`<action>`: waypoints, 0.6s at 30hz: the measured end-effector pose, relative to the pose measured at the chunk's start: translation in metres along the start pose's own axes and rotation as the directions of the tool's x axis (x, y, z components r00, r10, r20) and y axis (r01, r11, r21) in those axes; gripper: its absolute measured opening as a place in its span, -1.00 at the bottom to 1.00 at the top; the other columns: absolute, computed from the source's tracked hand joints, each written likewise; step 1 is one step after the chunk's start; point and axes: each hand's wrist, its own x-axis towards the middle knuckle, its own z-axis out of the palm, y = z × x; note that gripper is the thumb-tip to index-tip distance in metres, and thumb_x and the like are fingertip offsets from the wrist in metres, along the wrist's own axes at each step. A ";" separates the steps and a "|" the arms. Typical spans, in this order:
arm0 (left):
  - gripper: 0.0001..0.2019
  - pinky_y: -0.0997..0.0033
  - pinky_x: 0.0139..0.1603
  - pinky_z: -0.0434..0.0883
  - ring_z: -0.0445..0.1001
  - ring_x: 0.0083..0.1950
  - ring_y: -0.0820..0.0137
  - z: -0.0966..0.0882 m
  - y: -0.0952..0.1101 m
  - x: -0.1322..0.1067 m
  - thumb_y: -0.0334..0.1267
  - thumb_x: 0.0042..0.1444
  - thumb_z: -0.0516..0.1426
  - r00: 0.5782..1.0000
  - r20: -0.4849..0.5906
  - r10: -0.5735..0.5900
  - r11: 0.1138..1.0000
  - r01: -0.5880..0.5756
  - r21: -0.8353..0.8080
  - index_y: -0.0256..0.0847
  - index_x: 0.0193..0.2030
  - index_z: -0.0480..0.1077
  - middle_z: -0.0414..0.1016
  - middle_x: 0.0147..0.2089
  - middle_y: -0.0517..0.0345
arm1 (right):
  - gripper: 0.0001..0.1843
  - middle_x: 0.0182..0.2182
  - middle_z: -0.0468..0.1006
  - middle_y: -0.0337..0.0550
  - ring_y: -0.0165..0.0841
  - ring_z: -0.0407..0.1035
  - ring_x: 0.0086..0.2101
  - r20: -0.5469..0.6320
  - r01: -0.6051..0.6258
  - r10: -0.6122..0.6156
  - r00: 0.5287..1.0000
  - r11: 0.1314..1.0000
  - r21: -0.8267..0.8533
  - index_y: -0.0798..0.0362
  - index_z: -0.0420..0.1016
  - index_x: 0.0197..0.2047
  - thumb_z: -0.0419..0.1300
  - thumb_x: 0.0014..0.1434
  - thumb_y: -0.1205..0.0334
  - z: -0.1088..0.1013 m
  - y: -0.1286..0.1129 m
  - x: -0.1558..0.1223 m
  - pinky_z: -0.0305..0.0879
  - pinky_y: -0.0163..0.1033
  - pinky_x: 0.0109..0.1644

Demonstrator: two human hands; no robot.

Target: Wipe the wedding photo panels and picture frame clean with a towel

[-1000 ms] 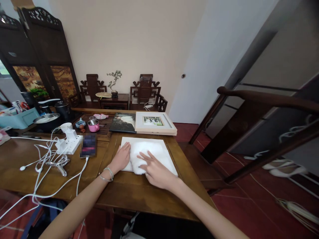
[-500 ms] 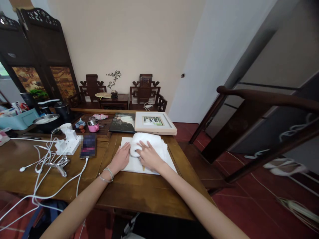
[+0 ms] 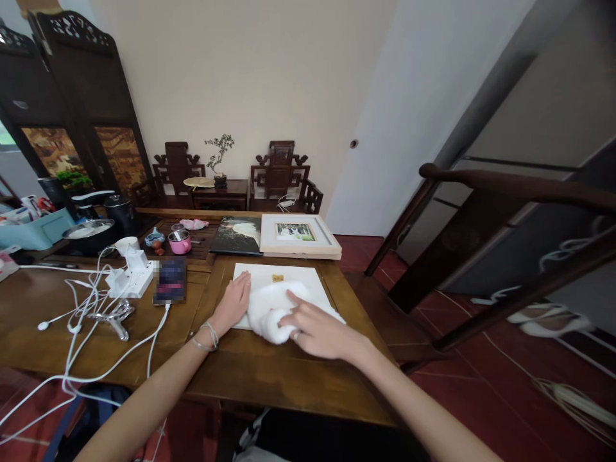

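Note:
A flat white board [image 3: 293, 279] lies on the wooden table [image 3: 269, 378] in front of me. My left hand [image 3: 234, 303] rests flat on its left edge with the fingers stretched out, a bracelet on the wrist. My right hand [image 3: 315, 328] presses a bunched white cloth [image 3: 269, 309] onto the near part of the board, fingers spread over the cloth. A small yellow mark [image 3: 278, 278] shows on the far part of the board.
A light wooden picture frame [image 3: 299, 236] and a dark print [image 3: 238, 235] lie beyond the board. A phone [image 3: 170, 280], a white power strip [image 3: 131, 274] and cables sit to the left, with a pink mug [image 3: 179, 242] behind. A dark chair back [image 3: 486, 192] stands at right.
My right hand has drawn the cloth from the far edge of the board back to its near edge, uncovering the yellow mark. My left hand has stayed in place.

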 end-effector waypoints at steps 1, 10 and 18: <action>-0.59 0.08 0.31 0.07 0.17 0.30 0.25 0.001 -0.001 -0.001 -0.22 0.29 -0.19 0.999 0.042 0.012 0.999 -0.014 0.045 -0.34 0.12 0.29 0.27 0.23 -0.10 | -0.62 -0.45 0.58 -0.19 -0.24 0.45 -0.30 -0.014 -0.049 0.049 0.999 0.999 0.002 0.02 0.53 -0.33 -0.05 -0.05 0.51 -0.002 0.010 0.001 -0.18 -0.02 0.28; -0.64 -0.04 0.28 0.08 0.14 0.31 0.21 -0.001 0.000 -0.001 -0.31 0.27 -0.17 0.986 0.155 0.065 0.980 -0.092 0.174 -0.29 0.07 0.32 0.26 0.23 -0.11 | -0.56 -0.02 0.50 -0.04 -0.17 0.32 -0.02 -0.156 -0.313 0.335 0.929 0.937 0.153 0.12 0.48 -0.04 -0.09 0.09 0.40 0.004 0.081 0.082 0.14 -0.19 0.06; -0.63 -0.10 0.27 0.09 0.18 0.29 0.16 -0.002 -0.002 0.000 -0.35 0.24 -0.14 0.985 0.146 0.096 0.975 -0.122 0.184 -0.30 0.13 0.28 0.26 0.23 -0.15 | -0.56 -0.01 0.51 -0.12 -0.18 0.35 -0.04 -0.167 -0.312 0.347 0.923 0.928 0.204 0.05 0.51 -0.07 -0.07 0.07 0.38 0.011 0.073 0.121 0.16 -0.22 0.04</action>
